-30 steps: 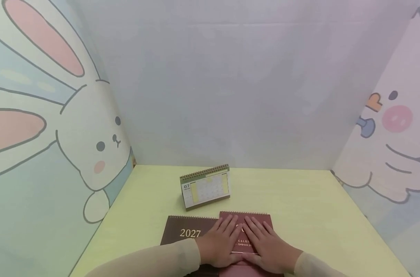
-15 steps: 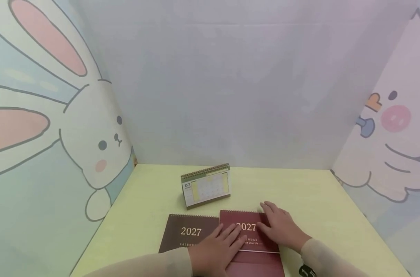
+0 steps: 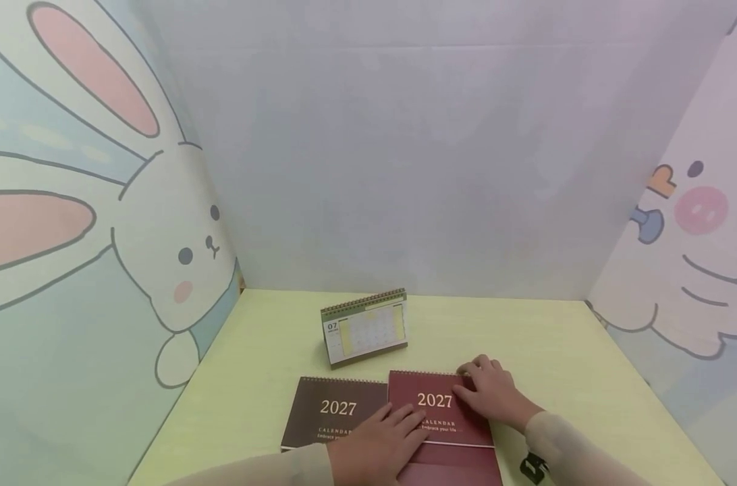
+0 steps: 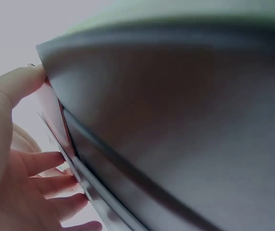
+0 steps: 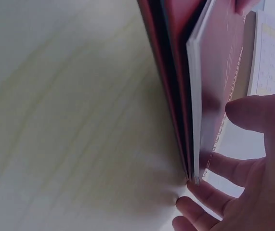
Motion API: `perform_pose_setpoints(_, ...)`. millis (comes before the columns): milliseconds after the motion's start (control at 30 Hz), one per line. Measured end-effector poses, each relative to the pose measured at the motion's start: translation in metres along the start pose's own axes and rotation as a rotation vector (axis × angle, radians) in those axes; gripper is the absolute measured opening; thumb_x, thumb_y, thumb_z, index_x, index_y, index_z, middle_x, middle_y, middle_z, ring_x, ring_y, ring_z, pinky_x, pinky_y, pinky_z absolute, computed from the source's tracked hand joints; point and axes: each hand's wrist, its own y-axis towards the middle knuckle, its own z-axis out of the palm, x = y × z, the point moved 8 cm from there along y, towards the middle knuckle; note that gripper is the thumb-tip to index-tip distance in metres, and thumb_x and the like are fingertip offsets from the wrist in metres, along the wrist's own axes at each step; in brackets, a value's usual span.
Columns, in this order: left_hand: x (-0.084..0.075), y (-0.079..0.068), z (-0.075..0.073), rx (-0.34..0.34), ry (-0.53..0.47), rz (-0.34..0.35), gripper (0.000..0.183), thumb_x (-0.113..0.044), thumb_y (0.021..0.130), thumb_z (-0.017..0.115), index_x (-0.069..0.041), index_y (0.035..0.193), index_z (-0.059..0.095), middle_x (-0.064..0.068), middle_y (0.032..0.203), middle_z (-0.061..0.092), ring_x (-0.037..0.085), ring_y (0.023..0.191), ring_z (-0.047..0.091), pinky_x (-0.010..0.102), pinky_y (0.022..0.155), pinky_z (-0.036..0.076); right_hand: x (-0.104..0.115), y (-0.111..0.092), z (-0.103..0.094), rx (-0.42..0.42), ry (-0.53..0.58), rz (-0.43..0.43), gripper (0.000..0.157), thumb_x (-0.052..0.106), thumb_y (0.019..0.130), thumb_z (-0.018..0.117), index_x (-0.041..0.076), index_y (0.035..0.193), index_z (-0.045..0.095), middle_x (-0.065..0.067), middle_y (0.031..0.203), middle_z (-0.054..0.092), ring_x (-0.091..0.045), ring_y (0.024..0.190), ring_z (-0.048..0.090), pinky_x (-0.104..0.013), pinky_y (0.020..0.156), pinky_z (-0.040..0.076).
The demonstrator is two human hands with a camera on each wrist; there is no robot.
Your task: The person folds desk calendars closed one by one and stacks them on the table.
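A red 2027 desk calendar [image 3: 447, 385] lies flat at the front of the table, its spiral edge facing away. Beside it on the left, partly under my forearm, is a dark brown 2027 calendar [image 3: 320, 395]. My left hand [image 3: 380, 442] rests with fingers spread over the red calendar's left part and the brown one's right side. At the red calendar's far right corner, my right hand [image 3: 496, 391] holds on, thumb on the cover and fingers bent over the edge. In the right wrist view, several fingertips [image 5: 188, 208] reach the corner and tabletop.
Behind the two calendars a small calendar [image 3: 365, 331] stands upright, showing month 07. The pale yellow table [image 3: 514, 331] meets a plain back wall [image 3: 405, 169], with cartoon-printed side walls. A small black object [image 3: 534, 467] shows by my right sleeve.
My right hand has slid from the middle of the red calendar to its far right corner, and its fingers have bent. The left hand has shifted slightly nearer me, uncovering the printed covers.
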Motion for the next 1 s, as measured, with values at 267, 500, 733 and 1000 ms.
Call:
perform_pose_setpoints(267,0.000,-0.002,0.002,0.003,0.041,-0.013,0.092,-0.087,0.100,0.034,-0.027,0.168,0.039,-0.006,0.177,0.037,0.018,0.164,0.039,0.049,0.124,0.049,0.004,0.005,0.001,0.007,0.056,0.008,0.028,0.038,0.096,0.080,0.014,0.102,0.067,-0.003,0.105,0.056,-0.020,0.096,0.048,-0.043,0.078,0.046)
perform_pose_setpoints(500,-0.006,-0.005,0.005,-0.032,0.090,-0.002,0.085,-0.081,0.105,0.031,-0.026,0.170,0.036,-0.005,0.178,0.035,0.018,0.165,0.038,0.047,0.122,0.050,-0.008,0.010,0.005,-0.009,0.187,0.028,0.028,0.027,0.094,0.077,0.011,0.083,0.057,-0.004,0.086,0.052,-0.017,0.077,0.044,-0.028,0.067,0.037)
perform_pose_setpoints(733,-0.006,-0.011,-0.001,-0.147,0.089,-0.011,0.087,-0.080,0.104,0.036,-0.020,0.168,0.038,0.004,0.176,0.040,0.024,0.163,0.042,0.045,0.122,0.051,-0.020,0.007,0.009,0.108,0.451,0.190,0.012,0.020,0.107,0.064,0.009,0.105,0.058,-0.005,0.097,0.064,-0.017,0.088,0.057,-0.032,0.076,0.048)
perform_pose_setpoints(1000,0.017,-0.015,-0.006,-0.223,-0.345,-0.267,0.102,-0.076,0.097,0.062,-0.013,0.171,0.031,0.017,0.179,0.026,0.037,0.165,0.035,0.052,0.126,0.047,-0.021,0.004,0.010,0.121,0.549,0.217,0.020,0.015,0.111,0.055,0.010,0.119,0.073,-0.006,0.118,0.074,-0.018,0.111,0.065,-0.039,0.097,0.053)
